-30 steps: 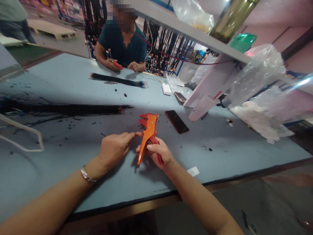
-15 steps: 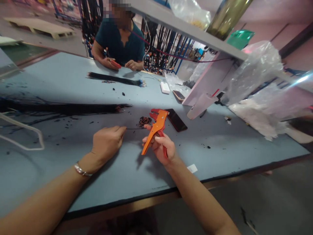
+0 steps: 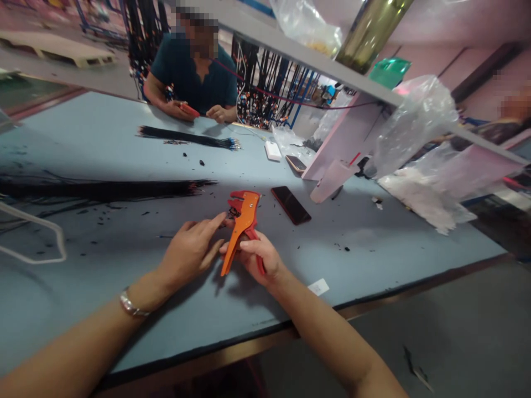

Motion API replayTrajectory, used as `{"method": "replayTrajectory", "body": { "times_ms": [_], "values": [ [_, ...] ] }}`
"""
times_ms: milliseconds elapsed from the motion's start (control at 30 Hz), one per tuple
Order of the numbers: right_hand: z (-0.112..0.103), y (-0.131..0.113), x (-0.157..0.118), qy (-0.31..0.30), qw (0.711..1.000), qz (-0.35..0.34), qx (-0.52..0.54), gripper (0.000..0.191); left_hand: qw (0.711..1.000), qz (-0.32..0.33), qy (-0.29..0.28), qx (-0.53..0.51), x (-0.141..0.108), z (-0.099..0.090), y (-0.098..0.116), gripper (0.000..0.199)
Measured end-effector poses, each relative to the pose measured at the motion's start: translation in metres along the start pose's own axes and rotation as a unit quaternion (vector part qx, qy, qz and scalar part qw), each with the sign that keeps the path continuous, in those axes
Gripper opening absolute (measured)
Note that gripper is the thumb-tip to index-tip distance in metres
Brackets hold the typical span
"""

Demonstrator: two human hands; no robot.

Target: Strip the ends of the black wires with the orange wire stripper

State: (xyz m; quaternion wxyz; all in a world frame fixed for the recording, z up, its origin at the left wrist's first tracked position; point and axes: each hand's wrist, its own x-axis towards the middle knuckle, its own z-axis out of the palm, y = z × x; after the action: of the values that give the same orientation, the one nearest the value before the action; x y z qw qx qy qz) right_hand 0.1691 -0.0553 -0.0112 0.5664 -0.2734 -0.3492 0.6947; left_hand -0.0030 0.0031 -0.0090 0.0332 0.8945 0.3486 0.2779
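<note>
My right hand [image 3: 259,257] is wrapped round the handles of an orange and red hand tool [image 3: 244,215], its jaws pointing away from me. Close to the tool's left side is my left hand [image 3: 191,249], index finger stretched out and thumb apart from it. A short length of dark wire [image 3: 166,236] shows to the left of that hand; the rest of it is hidden. Small dark pieces [image 3: 233,212] lie in a pile partly hidden behind the jaws. Beyond my hands lies a long bundle of black wires [image 3: 166,189] on the blue-grey table [image 3: 373,237].
A black phone [image 3: 291,204] lies right of the tool, with a plastic cup [image 3: 332,181] behind it. Farther back are a shorter wire bundle [image 3: 186,137], a white box [image 3: 272,151] and a seated person [image 3: 199,83] holding a red object. A white hook [image 3: 37,221] is at left.
My left hand has opened from its pinch on the dark wire and reached right, against the tool. The tool and my right hand sit slightly farther left and lower in view, which has shifted too.
</note>
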Motion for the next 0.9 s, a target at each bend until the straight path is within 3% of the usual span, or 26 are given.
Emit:
{"method": "replayTrajectory", "body": {
  "times_ms": [133, 333, 567, 800, 900],
  "values": [
    [0.003, 0.005, 0.002, -0.022, 0.999, 0.019, -0.020, 0.043, 0.990, -0.107, -0.006, -0.091, -0.002, 0.002, -0.006, 0.036],
    [0.002, -0.010, -0.005, -0.002, 1.000, -0.006, -0.012, 0.049, 0.972, -0.194, 0.069, -0.112, 0.003, -0.007, -0.009, 0.027],
    [0.001, -0.022, -0.015, -0.006, 0.996, 0.031, 0.082, 0.050, 0.952, -0.228, 0.133, -0.155, 0.005, -0.002, -0.018, 0.023],
    [0.002, -0.023, -0.022, -0.110, 0.994, 0.020, -0.010, 0.063, 0.958, -0.204, 0.139, -0.145, 0.004, -0.001, -0.017, 0.020],
    [-0.001, -0.020, -0.022, -0.117, 0.988, 0.098, -0.031, 0.053, 0.957, -0.203, 0.141, -0.150, 0.005, -0.002, -0.015, 0.021]
  ]
}}
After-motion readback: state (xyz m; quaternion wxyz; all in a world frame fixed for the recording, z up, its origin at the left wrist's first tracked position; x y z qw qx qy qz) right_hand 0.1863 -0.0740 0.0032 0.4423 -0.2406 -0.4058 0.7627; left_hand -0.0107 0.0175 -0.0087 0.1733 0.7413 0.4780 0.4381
